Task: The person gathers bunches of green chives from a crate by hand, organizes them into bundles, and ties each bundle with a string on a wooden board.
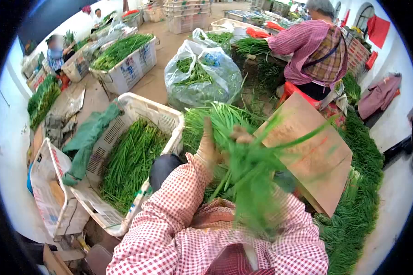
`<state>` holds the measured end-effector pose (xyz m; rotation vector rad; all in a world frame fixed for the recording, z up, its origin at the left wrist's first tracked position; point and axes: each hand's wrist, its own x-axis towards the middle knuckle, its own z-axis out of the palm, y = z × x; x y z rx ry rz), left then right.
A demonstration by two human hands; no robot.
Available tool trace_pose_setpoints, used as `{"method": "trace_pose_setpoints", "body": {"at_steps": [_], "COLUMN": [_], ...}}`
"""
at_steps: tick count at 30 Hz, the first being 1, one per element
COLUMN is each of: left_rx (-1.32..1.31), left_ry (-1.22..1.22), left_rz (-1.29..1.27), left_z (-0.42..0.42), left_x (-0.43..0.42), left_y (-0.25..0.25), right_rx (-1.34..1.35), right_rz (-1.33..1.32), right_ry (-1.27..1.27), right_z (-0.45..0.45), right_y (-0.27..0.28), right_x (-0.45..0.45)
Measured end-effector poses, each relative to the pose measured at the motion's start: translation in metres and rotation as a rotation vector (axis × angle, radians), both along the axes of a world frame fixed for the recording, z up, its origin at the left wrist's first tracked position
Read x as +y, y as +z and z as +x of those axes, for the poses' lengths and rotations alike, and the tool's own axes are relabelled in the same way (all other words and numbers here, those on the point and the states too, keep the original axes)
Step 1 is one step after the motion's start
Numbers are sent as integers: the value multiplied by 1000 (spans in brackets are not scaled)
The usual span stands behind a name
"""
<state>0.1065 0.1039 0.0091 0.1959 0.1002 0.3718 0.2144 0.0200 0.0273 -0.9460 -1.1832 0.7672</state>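
Note:
A loose bunch of long green chives (250, 172) is raised in front of my chest, its leaves smeared by motion. My left hand (209, 149) grips the bunch from the left, thumb pointing up and the other fingers mostly hidden behind leaves. On the far side, my right hand (242, 135) is closed around the same bunch, largely covered by it. Just beyond both hands lies a pile of chives (220, 117) with pale stems. A tilted brown board (307, 151) stands close to my right hand.
To the left is a white plastic crate (172, 137) holding chives, a green cloth (89, 137) over its edge. A clear bag (202, 78) of greens stands ahead. Chives (358, 215) line the right wall. A co-worker (314, 50) sits ahead right; another crate (137, 68) stands farther back.

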Motion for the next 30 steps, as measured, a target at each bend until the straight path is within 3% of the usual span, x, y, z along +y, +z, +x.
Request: {"method": "trace_pose_setpoints", "body": {"at_steps": [1, 3, 5, 7, 8, 9, 11, 12, 13, 14, 15, 16, 18, 19, 22, 24, 25, 26, 27, 29, 30], "left_rx": [-47, -345, 11, 323, 424, 430, 514, 531, 658, 688, 705, 718, 649, 687, 641, 589, 608, 513, 403, 433, 453], "left_ry": [13, -388, -230, -172, -78, -80, -2, 2, -49, -82, -122, -155, -308, -427, -558, -608, -589, -603, -602, -590, -570], "left_rz": [-60, -267, -201, 225, 419, 434, 790, 923, 871, 1181, 1336, 1492, 1856, 1739, 1504, 1696, 1544, 1781, 2017, 1873, 1747], "left_z": [2, -5, -16, -19, -31, -35, -45, -52, -69, -85, -95, -106, -123, -141, -161, -174, -173, -174, -175, -177, -178], "left_x": [2, 5, 1, 34, 23, 28, 45, 54, 65, 92, 92, 93, 44, 36, -16, -41, -54, -59, -63, -74, -77], "left_y": [-13, -26, -18, -47, -1, 7, 18, 24, 22, -11, -16, -20, 44, 28, 35, 28, 30, 24, 16, 8, 5], "right_rx": [-199, -524, -742, -891, -976, -971, -583, -521, -120, 273, 672, 698, 1069, 1206, 1113, 1256, 1236, 1216, 1151, 882, 686], "right_rz": [-18, 25, 111, 227, 340, 352, 222, 122, -89, -173, -257, -254, -158, -126, 22, -125, -177, -230, -259, -464, -500], "right_ry": [-27, 3, 85, 151, 159, 147, 256, 148, 87, 123, 156, 149, 250, 276, 232, 161, 139, 117, 151, 123, 37], "right_z": [-7, -11, -10, -5, -2, -4, -11, -11, -22, -27, -33, -43, -59, -64, -55, -44, -39, -35, -27, -15, -5], "right_y": [-8, -16, -23, -28, -29, -21, 2, 2, -19, -27, -32, -37, -44, -48, -51, -51, -55, -58, -64, -43, -61], "right_x": [-16, -33, -32, -21, -9, -10, -19, -30, -39, -36, -35, -36, -39, -42, -34, -43, -42, -41, -39, -45, -33]}}
